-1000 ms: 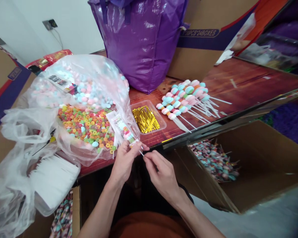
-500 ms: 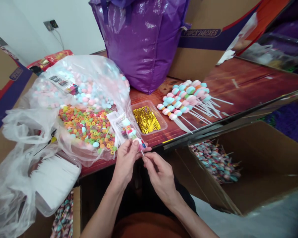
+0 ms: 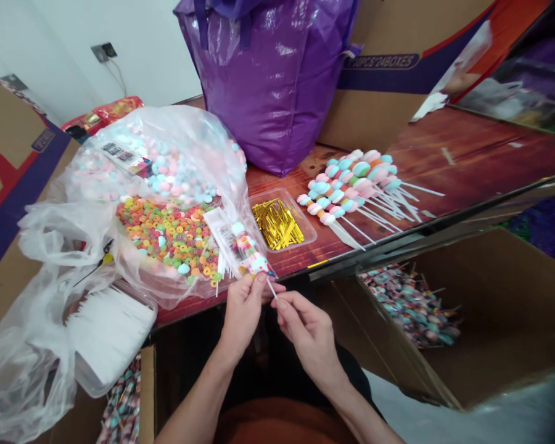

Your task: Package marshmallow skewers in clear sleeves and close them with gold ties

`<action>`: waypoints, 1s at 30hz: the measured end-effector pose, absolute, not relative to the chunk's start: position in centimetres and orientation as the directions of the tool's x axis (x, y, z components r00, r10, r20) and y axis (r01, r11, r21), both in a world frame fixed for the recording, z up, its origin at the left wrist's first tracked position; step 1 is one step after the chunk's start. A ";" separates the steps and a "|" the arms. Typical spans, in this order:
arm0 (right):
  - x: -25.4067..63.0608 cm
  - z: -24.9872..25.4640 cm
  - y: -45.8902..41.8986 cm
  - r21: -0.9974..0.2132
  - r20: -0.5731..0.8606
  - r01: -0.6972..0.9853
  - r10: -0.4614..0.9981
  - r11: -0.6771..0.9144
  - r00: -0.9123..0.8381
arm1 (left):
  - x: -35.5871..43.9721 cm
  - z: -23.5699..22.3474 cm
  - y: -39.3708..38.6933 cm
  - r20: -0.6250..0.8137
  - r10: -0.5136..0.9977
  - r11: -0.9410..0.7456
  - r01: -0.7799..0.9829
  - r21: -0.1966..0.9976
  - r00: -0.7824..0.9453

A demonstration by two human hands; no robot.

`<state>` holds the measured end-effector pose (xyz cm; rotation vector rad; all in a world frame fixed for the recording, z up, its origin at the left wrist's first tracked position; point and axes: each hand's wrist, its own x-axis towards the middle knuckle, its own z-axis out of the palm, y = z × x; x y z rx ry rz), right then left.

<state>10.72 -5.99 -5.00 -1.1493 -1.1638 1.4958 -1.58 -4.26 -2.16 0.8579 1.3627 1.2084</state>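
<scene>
At the table's front edge, my left hand (image 3: pixel 243 308) is closed round the lower part of a candy skewer (image 3: pixel 246 242) in a printed clear wrapper. Pastel sweets are threaded on it, and it tilts up and away from me. My right hand (image 3: pixel 309 327) pinches the end of its white stick (image 3: pixel 272 288) between thumb and fingers. Just beyond, gold twist ties (image 3: pixel 278 223) fill a shallow clear tray (image 3: pixel 309 239). To the right lie several unwrapped candy skewers (image 3: pixel 351 185), their sticks pointing right. A stack of printed wrappers (image 3: pixel 219 227) shows behind the held skewer.
On the left, a clear plastic bag (image 3: pixel 180 123) holds pastel sweets and ring candies (image 3: pixel 166 237). White sticks (image 3: pixel 108 336) fill a tub nearby. A purple bag (image 3: pixel 272 86) stands at the back. Below right, a cardboard box (image 3: pixel 504 308) contains wrapped skewers (image 3: pixel 414 302).
My right hand has drawn slightly down and away from my left, and more of the white stick shows between them. The whole view has shifted a little.
</scene>
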 end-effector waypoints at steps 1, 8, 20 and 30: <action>10.8 -4.9 -5.8 -0.980 -0.143 -0.111 0.976 -0.163 -0.165 | -1.8 -2.3 -4.5 -0.199 0.967 0.199 -0.016 0.980 -0.158; 11.2 -3.5 -5.1 -0.991 -0.086 -0.084 0.975 -0.106 -0.206 | -3.0 -2.2 -5.5 -0.229 0.971 0.229 -0.003 0.973 -0.063; 9.6 -4.6 -6.1 -0.982 -0.123 -0.102 0.953 -0.156 -0.279 | -1.6 -0.9 -4.2 -0.334 0.918 0.197 -0.483 0.853 -0.214; 9.1 -3.1 -4.5 -0.986 -0.107 -0.094 0.949 -0.141 -0.297 | -1.4 -1.3 -5.4 -0.249 0.942 0.133 -0.431 0.892 -0.224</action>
